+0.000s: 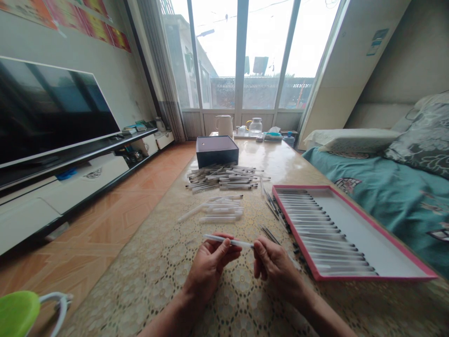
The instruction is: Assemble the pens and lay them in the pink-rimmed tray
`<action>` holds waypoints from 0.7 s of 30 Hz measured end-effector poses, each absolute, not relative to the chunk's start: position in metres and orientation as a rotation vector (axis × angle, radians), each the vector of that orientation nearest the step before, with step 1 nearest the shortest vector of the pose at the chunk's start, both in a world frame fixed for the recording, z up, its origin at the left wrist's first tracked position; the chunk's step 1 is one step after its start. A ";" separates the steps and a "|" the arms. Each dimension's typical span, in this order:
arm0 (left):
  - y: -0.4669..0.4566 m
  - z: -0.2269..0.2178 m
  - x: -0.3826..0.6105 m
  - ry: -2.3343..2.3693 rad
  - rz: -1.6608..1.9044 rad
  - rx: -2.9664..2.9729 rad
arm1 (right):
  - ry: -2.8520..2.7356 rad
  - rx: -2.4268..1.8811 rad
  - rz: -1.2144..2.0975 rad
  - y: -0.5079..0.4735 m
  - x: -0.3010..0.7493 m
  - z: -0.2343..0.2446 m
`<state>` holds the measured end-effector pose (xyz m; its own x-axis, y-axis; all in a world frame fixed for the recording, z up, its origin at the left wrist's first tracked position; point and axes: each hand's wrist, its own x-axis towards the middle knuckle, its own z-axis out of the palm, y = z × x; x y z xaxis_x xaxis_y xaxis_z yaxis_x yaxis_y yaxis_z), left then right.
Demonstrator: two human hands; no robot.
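We hold one pen (pixel 238 243) over the near part of the table (pixel 150 262), lying almost level between both hands. Left hand (pixel 212 257): thumb and fingers closed on the pale barrel, the tip poking out beyond them to the left. Right hand (pixel 271 260): thumb and forefinger pinched at the dark end, other fingers curled beneath.

Just beyond our hands, a small group of white tubes (pixel 221 218) lies roughly crosswise. Farther off, a loose heap (pixel 228 179) of dark-ended pens, against the near side of a dark box (pixel 216 157). To our right, a pink-rimmed tray (pixel 365 228); a row of pens (pixel 329 245) fills its left part, dark ends pointing right, white floor bare beside them. Thin dark sticks (pixel 270 234) and small black pieces (pixel 298 252) are strewn along the tray's left edge; too small for us to identify.

Far end of the table: a pitcher (pixel 224 125) and a glass jug (pixel 256 127), before the window (pixel 219 56).
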<state>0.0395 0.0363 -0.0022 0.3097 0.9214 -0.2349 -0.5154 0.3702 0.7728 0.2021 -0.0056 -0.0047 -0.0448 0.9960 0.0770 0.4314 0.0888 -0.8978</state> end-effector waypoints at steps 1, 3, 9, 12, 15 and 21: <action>0.036 -0.002 0.039 0.748 1.043 0.645 | -1.583 -1.455 0.917 -0.006 0.202 -0.005; 0.037 -0.003 0.039 0.755 1.050 0.637 | -1.598 -1.459 0.892 -0.006 0.202 -0.004; 0.037 -0.004 0.039 0.748 1.051 0.637 | -1.581 -1.430 0.914 -0.008 0.200 -0.002; 0.036 -0.003 0.039 0.725 1.042 0.682 | -1.469 -1.396 1.067 -0.007 0.199 -0.005; 0.035 -0.002 0.039 0.713 1.025 0.755 | -1.331 -1.367 1.333 -0.005 0.200 -0.006; 0.034 -0.003 0.038 0.740 1.008 0.844 | -1.378 -1.492 1.236 -0.006 0.202 0.000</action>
<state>0.0376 0.0339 -0.0035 0.3557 0.9242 -0.1393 -0.4095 0.2881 0.8656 0.2017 -0.0059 -0.0002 -0.0437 0.9861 -0.1605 0.2666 -0.1433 -0.9531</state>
